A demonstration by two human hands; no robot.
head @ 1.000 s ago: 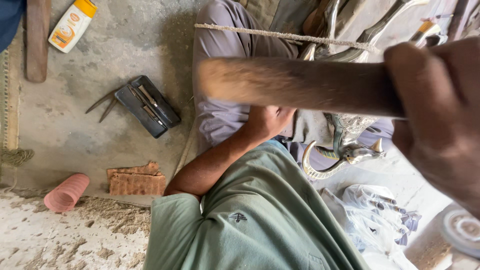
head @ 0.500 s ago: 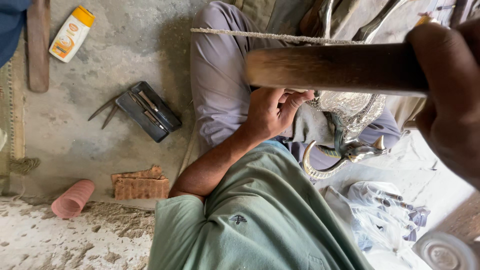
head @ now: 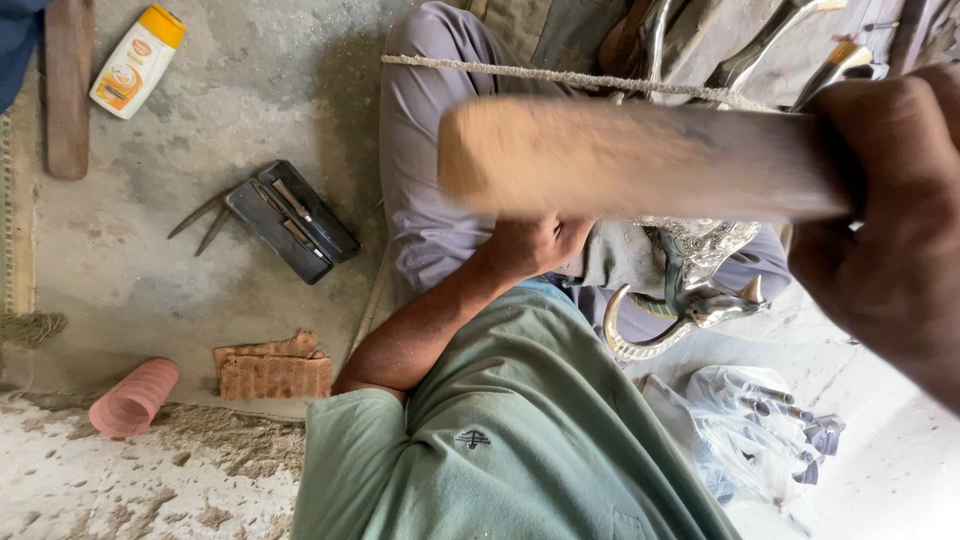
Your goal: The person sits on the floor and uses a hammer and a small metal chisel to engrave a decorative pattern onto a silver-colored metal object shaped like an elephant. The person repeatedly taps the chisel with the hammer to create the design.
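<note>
Hands: right (head: 895, 230) gripping blurred wooden handle (head: 640, 160), left (head: 535, 245) clenched on cloth (head: 620, 255), metal figurine (head: 690, 290) beneath

Tan wooden handle (head: 640, 160), silver engraved metal figure (head: 690, 270), sage green shirt (head: 520, 440), lavender trousers (head: 425, 170), white bottle with yellow cap (head: 135, 62), black tool case (head: 292, 220), pink ribbed cup (head: 133, 397), grey concrete floor (head: 120, 270)

You're looking down at a grey concrete floor (head: 150, 270) in soft daylight, dusty and crumbled along its lower edge. A wooden plank (head: 68, 90) lies at the upper left, beside a strip of woven matting (head: 14, 220).
</note>
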